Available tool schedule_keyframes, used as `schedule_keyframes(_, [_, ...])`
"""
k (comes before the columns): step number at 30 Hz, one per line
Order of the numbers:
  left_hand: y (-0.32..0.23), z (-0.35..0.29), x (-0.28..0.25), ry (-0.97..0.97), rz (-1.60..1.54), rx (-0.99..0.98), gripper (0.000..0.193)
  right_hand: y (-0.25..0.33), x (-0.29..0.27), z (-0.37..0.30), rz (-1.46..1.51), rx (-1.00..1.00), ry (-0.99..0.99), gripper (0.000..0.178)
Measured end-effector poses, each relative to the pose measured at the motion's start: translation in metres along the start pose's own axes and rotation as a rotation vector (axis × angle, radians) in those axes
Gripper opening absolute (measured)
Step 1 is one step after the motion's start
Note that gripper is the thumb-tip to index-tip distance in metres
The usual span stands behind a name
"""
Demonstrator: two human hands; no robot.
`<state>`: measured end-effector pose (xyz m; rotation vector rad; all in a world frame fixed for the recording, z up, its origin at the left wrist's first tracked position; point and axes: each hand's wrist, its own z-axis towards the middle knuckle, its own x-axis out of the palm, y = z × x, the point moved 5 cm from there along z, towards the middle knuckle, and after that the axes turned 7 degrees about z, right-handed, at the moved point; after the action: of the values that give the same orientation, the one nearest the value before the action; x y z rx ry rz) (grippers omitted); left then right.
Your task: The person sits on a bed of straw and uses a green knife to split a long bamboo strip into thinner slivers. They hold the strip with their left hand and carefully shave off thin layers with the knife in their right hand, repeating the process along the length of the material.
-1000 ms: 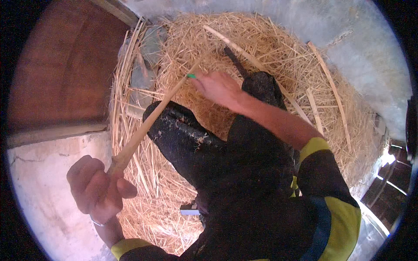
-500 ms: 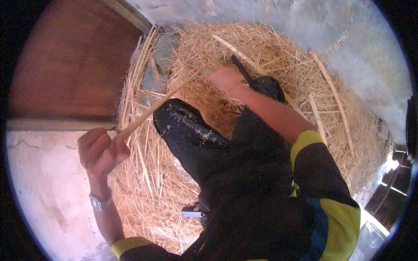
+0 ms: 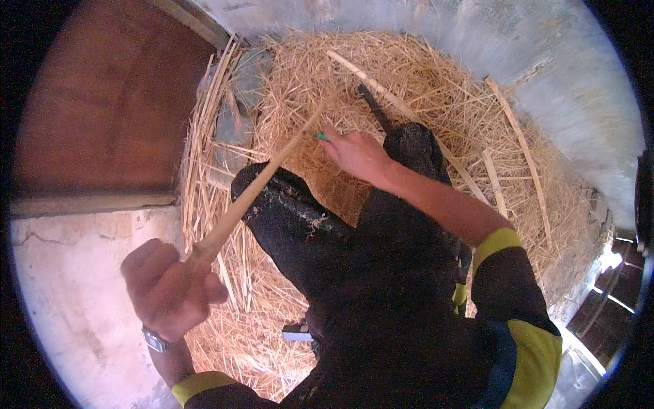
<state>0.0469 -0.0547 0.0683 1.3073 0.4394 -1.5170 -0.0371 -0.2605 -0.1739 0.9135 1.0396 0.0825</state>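
Note:
My left hand (image 3: 163, 290) is closed around the near end of a long pale bamboo strip (image 3: 259, 184). The strip slants up and away across my left leg, and its far tip blurs against the straw. Just right of that tip is my right hand (image 3: 360, 155), its fingers curled and slightly apart from the strip. A small green thing (image 3: 321, 136) shows at its fingertips; I cannot tell what it is, or what else the fingers hold. My dark-clothed legs (image 3: 293, 204) are bent below, with pale shavings on the left one.
Loose straw (image 3: 300, 61) and shavings cover the floor around me. A dark bar (image 3: 375, 108) lies past my right knee. Pale wooden strips (image 3: 521, 143) lie to the right, with a bundle of thin strips (image 3: 197, 129) at left. Walls and a brown panel (image 3: 109, 102) surround this corner.
My left hand has come nearer and lower, with the bamboo strip in it. My right hand has drawn back toward me and slightly right, off the strip's far end.

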Motion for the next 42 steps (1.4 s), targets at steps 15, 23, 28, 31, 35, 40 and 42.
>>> schedule_keyframes(15, [0.031,-0.014,0.003,-0.257,0.055,0.074,0.006,-0.011,0.008,0.022,-0.139,0.028,0.149,0.027])
schedule_keyframes(23, [0.039,-0.02,-0.006,-0.268,0.019,-0.08,0.011,-0.071,0.02,0.028,-0.146,0.097,-0.045,0.027])
schedule_keyframes(28, [0.049,-0.013,0.013,-0.397,0.002,0.058,0.021,-0.021,0.0,0.026,0.054,0.149,-0.115,0.031])
schedule_keyframes(31, [0.052,-0.016,0.001,-0.344,0.039,0.036,0.02,0.004,0.015,0.033,0.148,0.024,-0.091,0.03])
schedule_keyframes(35, [0.047,-0.007,0.005,-0.383,0.104,0.015,0.02,-0.096,0.066,0.039,-0.195,0.124,0.016,0.03])
schedule_keyframes(40, [0.049,-0.026,0.002,-0.385,0.054,0.007,0.019,-0.019,0.044,0.024,0.03,0.041,0.044,0.026])
schedule_keyframes(42, [0.048,-0.025,0.002,-0.371,0.08,-0.04,0.019,0.001,0.035,0.022,0.059,0.048,0.08,0.025])
